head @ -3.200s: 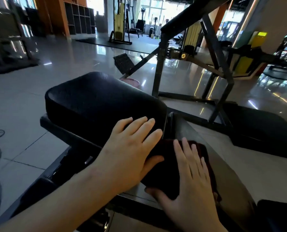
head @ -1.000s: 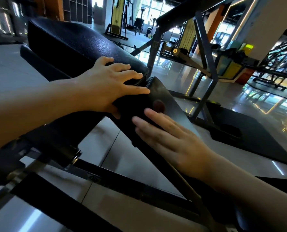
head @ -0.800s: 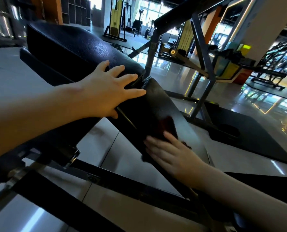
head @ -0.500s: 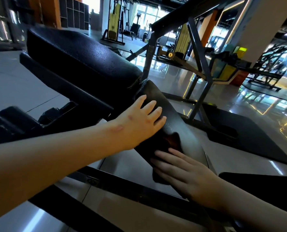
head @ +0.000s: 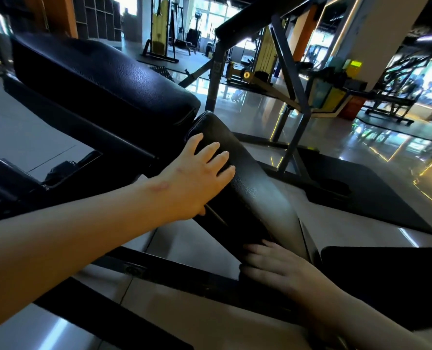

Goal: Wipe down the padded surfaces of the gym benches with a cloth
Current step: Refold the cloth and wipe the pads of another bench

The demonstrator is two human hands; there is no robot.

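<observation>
From the head camera, a black steel frame point(head: 289, 79) of angled tubes stands just behind the bench, on a flat black floor mat point(head: 366, 193) laid over glossy grey tiles point(head: 257, 114) that mirror the lights. Open cubby shelves point(head: 98, 16) line the far wall. The left forearm crosses the foreground and hides part of the bench's lower bar point(head: 164, 272).

The upper pad point(head: 103, 79) is thick, round-edged and covered in grained black vinyl. The narrower sloping pad point(head: 250, 190) butts up to it and runs down towards the viewer, with the same pebbled sheen.

The left hand point(head: 199, 178) lies flat on the top part of the sloping pad, fingers straight and slightly spread, gripping nothing. The right hand point(head: 278, 269) rests at that pad's lower end, fingers laid out loosely. The dark shape under those fingers may be the cloth point(head: 244, 272), but it cannot be told from the pad
</observation>
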